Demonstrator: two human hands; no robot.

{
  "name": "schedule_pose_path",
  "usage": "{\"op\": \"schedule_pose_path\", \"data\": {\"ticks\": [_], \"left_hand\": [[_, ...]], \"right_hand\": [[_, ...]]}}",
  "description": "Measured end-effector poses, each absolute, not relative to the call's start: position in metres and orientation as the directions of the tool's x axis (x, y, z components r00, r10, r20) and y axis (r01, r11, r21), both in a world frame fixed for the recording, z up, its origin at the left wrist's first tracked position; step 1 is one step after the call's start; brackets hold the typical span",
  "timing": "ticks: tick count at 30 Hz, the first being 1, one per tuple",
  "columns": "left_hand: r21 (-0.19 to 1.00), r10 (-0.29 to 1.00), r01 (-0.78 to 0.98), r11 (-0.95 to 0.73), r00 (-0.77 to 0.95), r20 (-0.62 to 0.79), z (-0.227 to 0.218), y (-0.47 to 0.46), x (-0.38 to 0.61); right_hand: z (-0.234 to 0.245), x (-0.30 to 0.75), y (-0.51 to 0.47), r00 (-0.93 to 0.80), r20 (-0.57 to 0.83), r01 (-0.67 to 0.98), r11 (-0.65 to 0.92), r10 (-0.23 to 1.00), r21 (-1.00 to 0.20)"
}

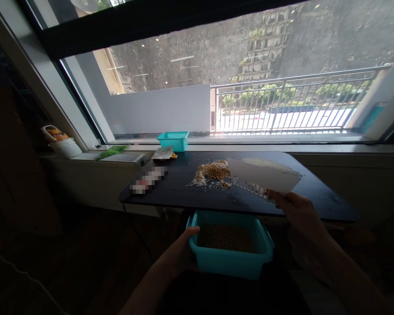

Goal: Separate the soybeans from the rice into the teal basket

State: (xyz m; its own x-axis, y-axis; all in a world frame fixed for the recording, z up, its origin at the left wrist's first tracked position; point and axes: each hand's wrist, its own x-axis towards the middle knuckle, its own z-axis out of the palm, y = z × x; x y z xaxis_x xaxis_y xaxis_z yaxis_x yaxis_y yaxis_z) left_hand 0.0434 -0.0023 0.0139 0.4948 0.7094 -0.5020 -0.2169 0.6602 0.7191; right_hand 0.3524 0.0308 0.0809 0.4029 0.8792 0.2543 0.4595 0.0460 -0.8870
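slanting lengthwise away leftward, white sheet (262, 176), in right hand (293, 204)

Pale sheet (261, 173) slants beside golden pile (215, 170); teal bin (228, 264) below.

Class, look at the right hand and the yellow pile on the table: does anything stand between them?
Yes. The pale slotted sheet, held by the right hand, spans most of the way, its far left end beside the yellow pile. Apart from stray grains near the pile, nothing else visible stands between.
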Motion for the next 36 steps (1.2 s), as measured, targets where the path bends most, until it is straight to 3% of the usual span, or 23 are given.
{"op": "schedule_pose_path", "data": {"ticks": [11, 20, 36], "left_hand": [[0.698, 0.681, -0.190, 0.690, 0.497, -0.538, 0.015, 0.000, 0.055], [0.704, 0.689, -0.199, 0.682, 0.496, -0.528, 0.010, 0.000, 0.051], [0.698, 0.690, -0.211, 0.684, 0.495, -0.527, 0.011, 0.002, 0.050]], "right_hand": [[0.067, 0.358, -0.005, 0.339, 0.139, 0.249, 0.053, 0.931, -0.967], [0.068, 0.354, 0.049, 0.375, 0.217, 0.355, 0.076, 0.901, -0.932], [0.081, 0.345, 0.049, 0.340, 0.154, 0.284, 0.055, 0.928, -0.957]]}}
